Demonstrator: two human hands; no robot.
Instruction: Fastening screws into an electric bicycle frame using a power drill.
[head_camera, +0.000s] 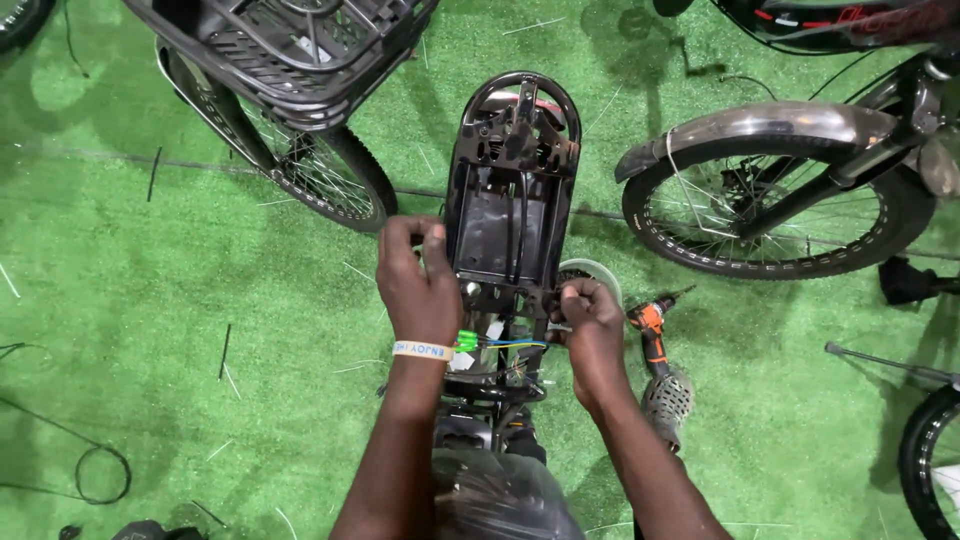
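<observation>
My left hand was curled around the left edge of the black plastic tray on the back of the bike in front of me. My right hand pinched the tray's lower right corner. Green and blue wires ran between my wrists. An orange drill lay on the green carpet beside my right hand.

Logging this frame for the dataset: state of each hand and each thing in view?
Left hand: gripping the left edge of the black plastic rear-rack housing.
Right hand: closed on the housing's lower right corner.
Black plastic rear-rack housing: open, inside exposed, cables showing.
Green connector: hanging on wires below the housing.
Orange cordless drill: lying on the green turf, unheld.
Black wire basket: mounted over a bicycle wheel.
</observation>
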